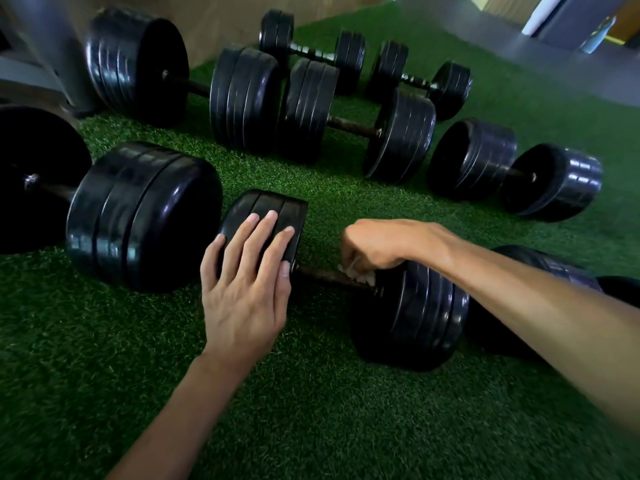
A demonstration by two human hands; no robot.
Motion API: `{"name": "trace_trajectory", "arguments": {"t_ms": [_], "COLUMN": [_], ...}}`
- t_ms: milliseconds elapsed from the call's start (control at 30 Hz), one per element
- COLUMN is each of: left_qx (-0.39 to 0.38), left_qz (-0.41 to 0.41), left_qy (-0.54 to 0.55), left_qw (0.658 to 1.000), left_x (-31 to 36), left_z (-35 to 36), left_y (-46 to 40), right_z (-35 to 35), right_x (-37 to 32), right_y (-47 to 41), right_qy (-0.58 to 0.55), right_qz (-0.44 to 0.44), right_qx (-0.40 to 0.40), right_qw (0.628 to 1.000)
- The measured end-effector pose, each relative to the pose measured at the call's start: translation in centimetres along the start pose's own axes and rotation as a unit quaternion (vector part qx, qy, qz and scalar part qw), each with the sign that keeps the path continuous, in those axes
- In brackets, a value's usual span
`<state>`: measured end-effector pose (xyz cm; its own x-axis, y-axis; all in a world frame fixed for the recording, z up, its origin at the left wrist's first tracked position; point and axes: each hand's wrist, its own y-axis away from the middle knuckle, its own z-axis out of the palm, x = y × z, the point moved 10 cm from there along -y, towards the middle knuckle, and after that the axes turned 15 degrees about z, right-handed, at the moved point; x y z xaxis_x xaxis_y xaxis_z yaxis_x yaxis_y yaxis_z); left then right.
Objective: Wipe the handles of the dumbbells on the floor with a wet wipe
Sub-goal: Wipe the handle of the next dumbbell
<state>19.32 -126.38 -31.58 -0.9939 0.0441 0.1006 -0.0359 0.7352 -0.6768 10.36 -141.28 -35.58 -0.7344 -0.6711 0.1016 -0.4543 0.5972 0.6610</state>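
Mid-wipe on the nearest dumbbell (346, 271): right hand (377, 245) clenched around the wet wipe (356, 273) on the handle (325, 276), left hand (249, 275) flat, released, steadying the weight just left. Next, probably sliding toward that hand.

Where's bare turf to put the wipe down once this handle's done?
Widest bare turf lies near the camera, between the two forearms. A smaller patch sits beyond the dumbbell being wiped, bordered by the middle row. The far row is crowded; gaps there are narrow.
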Motion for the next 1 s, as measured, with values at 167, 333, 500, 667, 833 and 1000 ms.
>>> {"name": "trace_trajectory", "arguments": {"t_ms": [167, 333, 500, 667, 833, 1000], "left_qx": [-0.003, 0.005, 0.016, 0.043, 0.022, -0.082], "left_qz": [0.0, -0.001, 0.011, 0.026, -0.024, -0.144], "left_qy": [0.017, 0.057, 0.049, 0.0, -0.056, -0.073], "left_qw": [1.0, 0.998, 0.999, 0.999, 0.998, 0.983], "left_x": [-0.1, -1.1, -3.2, -6.6, -14.9, -22.7], "left_z": [-0.1, -1.0, -2.1, -3.5, -4.4, -5.4], "left_y": [-0.4, -1.6, -4.5, -8.5, -13.4, -11.7], "right_z": [-1.9, -6.4, -11.7, -17.7, -20.8, -20.9], "right_x": [0.3, 0.3, 1.5, -1.4, -7.0, -12.7], "right_y": [-0.6, 1.0, 2.0, 1.4, -2.5, -6.0], "right_qy": [-0.11, -0.204, -0.266, -0.303, -0.39, -0.457], "right_qz": [-0.002, -0.043, -0.053, -0.095, -0.144, -0.124], "right_qx": [0.06, 0.132, 0.19, 0.247, 0.235, 0.201], "right_qw": [0.992, 0.969, 0.944, 0.916, 0.879, 0.858]}}
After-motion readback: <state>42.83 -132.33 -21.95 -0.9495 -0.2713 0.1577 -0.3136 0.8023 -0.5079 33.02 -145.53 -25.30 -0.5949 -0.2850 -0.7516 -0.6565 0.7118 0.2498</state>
